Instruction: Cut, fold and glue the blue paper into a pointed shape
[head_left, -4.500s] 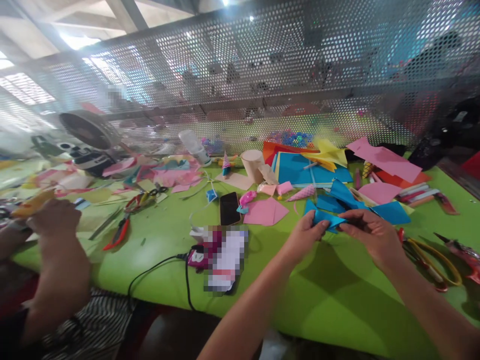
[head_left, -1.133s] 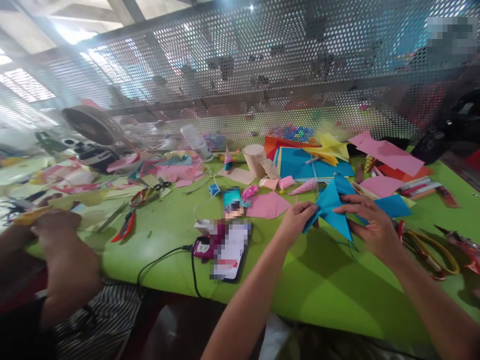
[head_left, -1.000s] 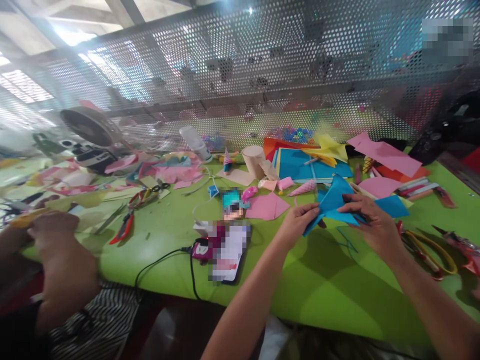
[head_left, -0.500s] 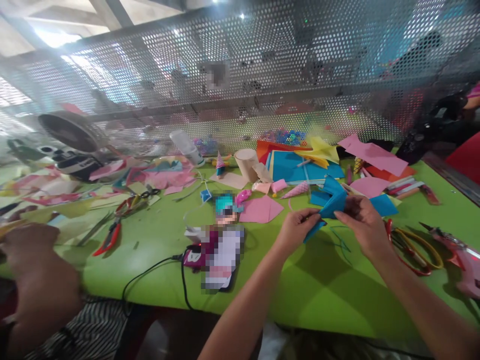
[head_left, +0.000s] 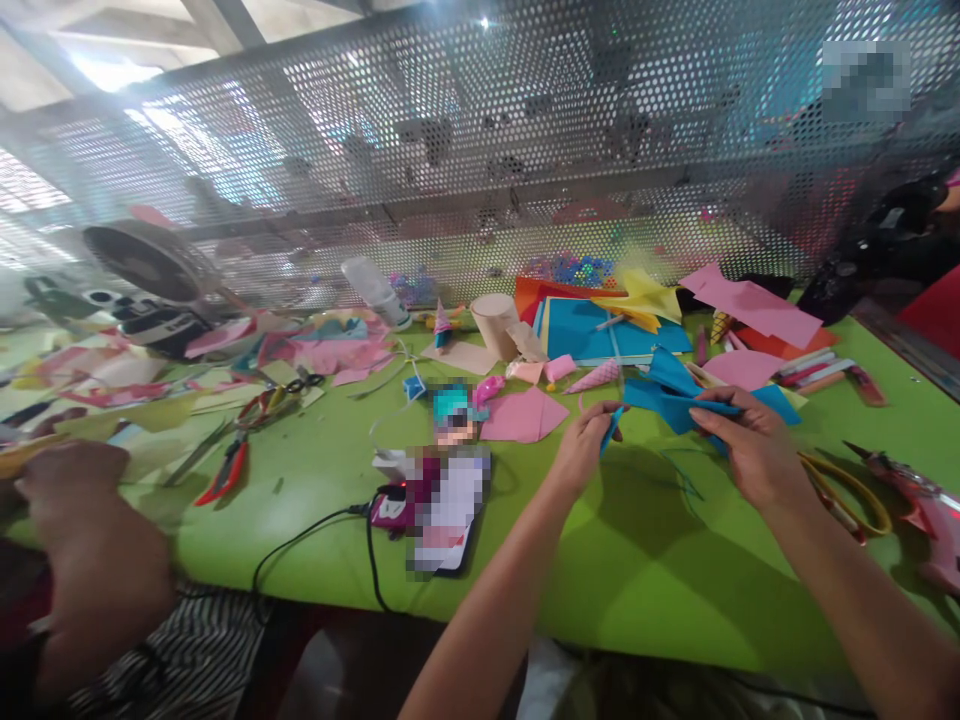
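Observation:
My left hand is closed, pinching a small piece of blue felt-like sheet between thumb and fingers. Apart from it on the right, my right hand grips a larger folded piece of blue sheet, its thumb and fingers on the near edge. A thin green thread lies on the table below the hands. Beside my right forearm are yellow-handled scissors, partly hidden. A pink glue gun rests at the far right.
Behind the hands lie a stack of blue sheets, a pink sheet and a tape roll. A phone with a cable lies left of my arm. A co-worker's hand is at the left near red-handled pliers.
My hands have moved apart. The blue material they held together is now in two parts, a small one in my left hand and the larger one in my right.

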